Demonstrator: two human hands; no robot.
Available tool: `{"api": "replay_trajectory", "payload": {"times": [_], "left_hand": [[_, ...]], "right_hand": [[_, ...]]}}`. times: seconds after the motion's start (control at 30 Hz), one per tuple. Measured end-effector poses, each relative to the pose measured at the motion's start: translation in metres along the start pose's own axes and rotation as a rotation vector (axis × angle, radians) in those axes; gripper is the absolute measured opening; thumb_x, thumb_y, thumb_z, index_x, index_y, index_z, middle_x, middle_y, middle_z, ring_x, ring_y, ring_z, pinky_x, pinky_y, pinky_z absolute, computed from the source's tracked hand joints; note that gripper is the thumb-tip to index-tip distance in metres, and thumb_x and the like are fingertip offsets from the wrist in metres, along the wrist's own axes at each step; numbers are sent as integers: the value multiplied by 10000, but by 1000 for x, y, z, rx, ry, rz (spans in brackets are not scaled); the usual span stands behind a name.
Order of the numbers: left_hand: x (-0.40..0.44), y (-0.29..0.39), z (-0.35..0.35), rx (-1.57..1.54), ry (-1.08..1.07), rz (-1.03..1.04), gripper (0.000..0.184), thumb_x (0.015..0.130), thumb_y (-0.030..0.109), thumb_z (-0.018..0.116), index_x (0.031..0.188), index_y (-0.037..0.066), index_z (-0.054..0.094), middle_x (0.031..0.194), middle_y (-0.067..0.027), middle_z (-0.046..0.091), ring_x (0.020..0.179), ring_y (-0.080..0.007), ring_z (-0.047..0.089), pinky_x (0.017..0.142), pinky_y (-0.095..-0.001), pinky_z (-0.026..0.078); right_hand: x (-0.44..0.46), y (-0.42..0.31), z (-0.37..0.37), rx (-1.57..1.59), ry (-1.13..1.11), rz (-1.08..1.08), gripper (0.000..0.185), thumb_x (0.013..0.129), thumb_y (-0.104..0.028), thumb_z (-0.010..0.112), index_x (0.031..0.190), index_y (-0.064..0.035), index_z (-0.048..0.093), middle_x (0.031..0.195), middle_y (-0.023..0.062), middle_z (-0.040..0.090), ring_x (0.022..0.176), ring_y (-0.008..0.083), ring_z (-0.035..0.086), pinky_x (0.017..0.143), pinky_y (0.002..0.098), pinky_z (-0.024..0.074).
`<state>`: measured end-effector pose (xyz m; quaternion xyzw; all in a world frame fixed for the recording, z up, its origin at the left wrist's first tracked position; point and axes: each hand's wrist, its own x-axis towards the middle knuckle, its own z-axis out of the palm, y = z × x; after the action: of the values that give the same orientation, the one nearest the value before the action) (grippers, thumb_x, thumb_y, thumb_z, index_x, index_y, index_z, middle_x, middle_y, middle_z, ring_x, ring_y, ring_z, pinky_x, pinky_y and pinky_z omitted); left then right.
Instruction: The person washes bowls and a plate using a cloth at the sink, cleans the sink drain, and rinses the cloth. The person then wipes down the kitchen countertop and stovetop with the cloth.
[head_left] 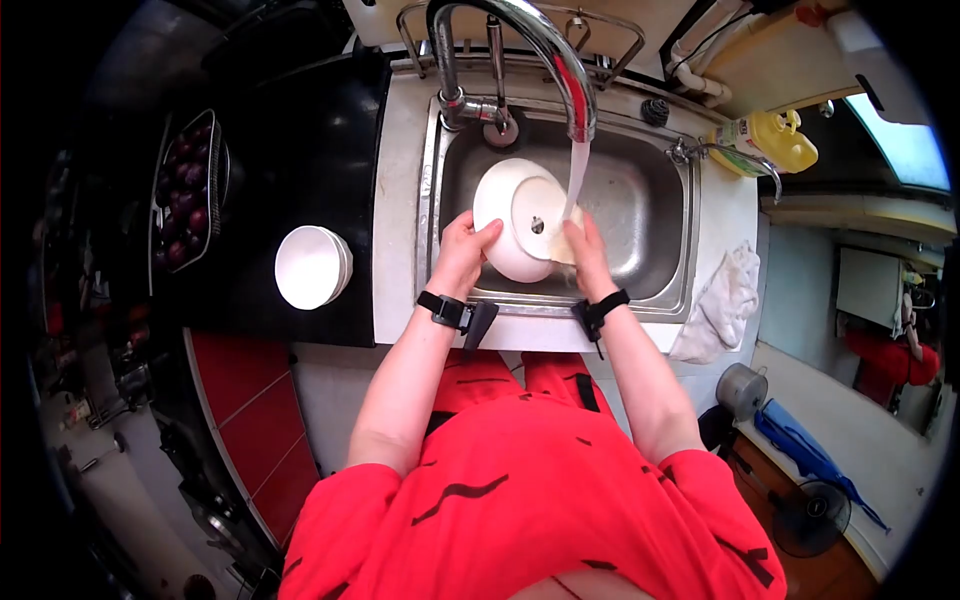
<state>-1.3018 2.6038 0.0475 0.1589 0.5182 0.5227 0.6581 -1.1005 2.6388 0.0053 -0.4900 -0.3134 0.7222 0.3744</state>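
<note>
A white bowl [500, 200] is tilted over the sink [640, 230], its underside and round foot facing up at me. My left hand [462, 255] grips its left rim, thumb on the outer wall and fingers hidden behind. On the right side of the bowl, my right hand [590, 255] presses a pale beige cloth-like piece [563, 250] against it; the fingers are partly hidden. Water from the chrome faucet [582, 120] runs down beside my right fingers onto the bowl. A small dark mark shows on the bowl's foot.
Stacked white bowls [312, 268] stand on the black counter [330, 140] at left, near a basket [212, 185] of dark purple round produce. Right of the sink are a crumpled white cloth [725, 305], a yellow jug [770, 143] and a smaller tap [735, 155].
</note>
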Motion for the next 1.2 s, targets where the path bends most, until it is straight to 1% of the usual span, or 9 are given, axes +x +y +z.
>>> {"api": "replay_trajectory", "payload": {"times": [0.13,0.33,0.47,0.57,0.83,1.0,1.07,1.1,1.2], "left_hand": [[7,-19,10,-219,116,11,275,872,29,607,1128,-38,531,1078,-130,617,961,-210,623,843,-336,531],[12,-34,27,-378,195,-81,266,919,21,517,1181,3,480,1145,-135,578,1047,-238,589,898,-389,508],[4,-24,25,-465,216,-99,271,907,32,555,1169,-6,497,1145,-147,579,1042,-243,587,912,-392,497],[4,-20,6,-417,93,-65,325,896,41,580,1203,-1,483,1181,-125,574,1084,-240,572,949,-417,479],[-5,-16,-24,-305,-80,-123,322,931,56,522,1236,-20,454,1207,-140,554,1119,-235,550,985,-386,454],[16,-25,-37,-308,-135,-168,413,939,73,515,1325,13,383,1235,-133,541,1105,-226,554,957,-385,462],[10,-12,-15,-186,-3,-216,594,925,112,559,1427,74,242,1269,-127,513,1106,-226,549,921,-381,462],[15,-11,-11,-46,-62,-229,851,870,181,659,1473,93,65,1250,-145,508,1105,-223,547,901,-351,470],[32,-17,3,308,-129,-72,821,817,289,722,1418,37,222,1276,-151,491,1139,-219,516,924,-333,447]], "right_hand": [[-19,9,17,-699,227,-394,505,842,-191,521,1304,-1,452,1296,236,471,1212,376,444,1023,388,350],[-47,-14,60,-1090,-34,-757,495,823,-81,527,1314,-97,467,1340,151,457,1304,340,365,1091,495,219],[-41,-23,34,-1250,-106,-844,460,831,-79,525,1289,-82,488,1316,163,474,1284,331,399,1066,444,291],[-29,-17,16,-836,251,-660,415,838,-58,522,1252,-50,524,1227,153,556,1161,307,529,936,318,436],[8,-21,-45,442,-21,235,412,862,-140,644,1206,41,506,1120,143,607,1004,239,617,885,355,509],[-15,-41,-34,413,-30,323,462,817,-82,680,1222,39,493,1148,153,592,1034,265,605,898,371,512],[-18,-48,-26,336,-10,231,494,802,-80,694,1231,45,484,1153,159,590,1030,271,608,889,381,517],[-19,-49,-26,332,-14,231,494,802,-80,694,1231,45,484,1153,159,590,1030,271,608,889,381,517],[-26,-56,-27,245,-50,218,491,789,-56,698,1221,54,492,1142,161,598,1009,260,620,879,382,520]]}}
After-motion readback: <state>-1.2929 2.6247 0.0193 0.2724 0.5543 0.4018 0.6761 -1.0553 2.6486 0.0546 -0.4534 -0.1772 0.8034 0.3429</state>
